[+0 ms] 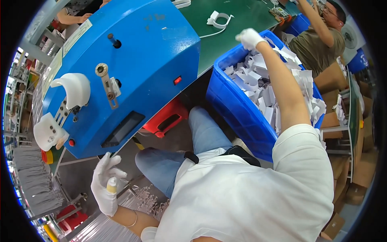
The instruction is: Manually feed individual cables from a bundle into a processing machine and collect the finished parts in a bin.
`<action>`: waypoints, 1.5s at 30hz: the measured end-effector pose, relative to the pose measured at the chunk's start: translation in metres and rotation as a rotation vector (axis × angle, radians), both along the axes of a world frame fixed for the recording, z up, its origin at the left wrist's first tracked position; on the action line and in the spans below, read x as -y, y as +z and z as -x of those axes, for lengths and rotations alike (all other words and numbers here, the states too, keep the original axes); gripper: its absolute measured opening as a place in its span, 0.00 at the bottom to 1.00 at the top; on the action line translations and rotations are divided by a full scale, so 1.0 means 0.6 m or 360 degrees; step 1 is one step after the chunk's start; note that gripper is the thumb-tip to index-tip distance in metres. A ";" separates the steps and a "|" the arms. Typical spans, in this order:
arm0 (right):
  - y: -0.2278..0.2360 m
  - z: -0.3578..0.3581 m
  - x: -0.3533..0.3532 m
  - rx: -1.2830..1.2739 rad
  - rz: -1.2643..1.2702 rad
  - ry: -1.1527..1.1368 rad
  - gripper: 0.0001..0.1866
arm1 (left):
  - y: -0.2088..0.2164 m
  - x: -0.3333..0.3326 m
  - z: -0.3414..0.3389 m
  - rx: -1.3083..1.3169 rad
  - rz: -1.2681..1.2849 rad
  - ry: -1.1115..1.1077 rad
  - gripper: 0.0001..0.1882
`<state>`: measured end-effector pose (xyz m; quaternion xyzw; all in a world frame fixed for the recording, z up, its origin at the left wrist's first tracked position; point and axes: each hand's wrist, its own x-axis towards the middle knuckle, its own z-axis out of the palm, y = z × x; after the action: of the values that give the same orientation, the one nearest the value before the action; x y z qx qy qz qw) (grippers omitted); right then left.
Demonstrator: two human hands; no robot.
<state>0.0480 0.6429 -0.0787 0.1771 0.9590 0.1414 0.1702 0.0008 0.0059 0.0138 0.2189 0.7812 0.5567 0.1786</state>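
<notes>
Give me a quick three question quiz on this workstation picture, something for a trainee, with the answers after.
1. True or false: the right hand is reaching into the blue bin of white parts.
2. What colour is the machine in front of the person?
3. The left hand is: A) empty and gloved, B) gripping a red stool, C) pressing the machine's red switch.

Key: 1 true. 2 blue. 3 A.

Green bench bears white strap.
</notes>
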 end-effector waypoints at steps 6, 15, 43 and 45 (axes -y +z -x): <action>-0.080 -0.132 0.061 0.0121 0.0272 -0.0483 0.09 | -0.001 -0.009 0.010 -0.0013 0.0018 -0.0032 0.37; 0.223 -0.067 0.199 -0.0665 0.1229 -0.0066 0.10 | 0.066 -0.118 0.017 -0.0252 -0.0221 -0.0310 0.21; -0.094 -0.131 0.589 0.0204 0.3019 -0.0275 0.11 | -0.180 -0.059 -0.120 -0.0210 0.0341 -0.1023 0.15; -0.067 -0.149 0.584 -0.0153 0.2864 -0.0149 0.14 | -0.207 -0.053 -0.125 -0.0111 0.0216 -0.0929 0.12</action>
<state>0.1374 0.2925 -0.1189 0.0216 0.7049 -0.6772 0.2097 0.0757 0.0376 -0.1103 0.4408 0.7263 0.4206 0.3183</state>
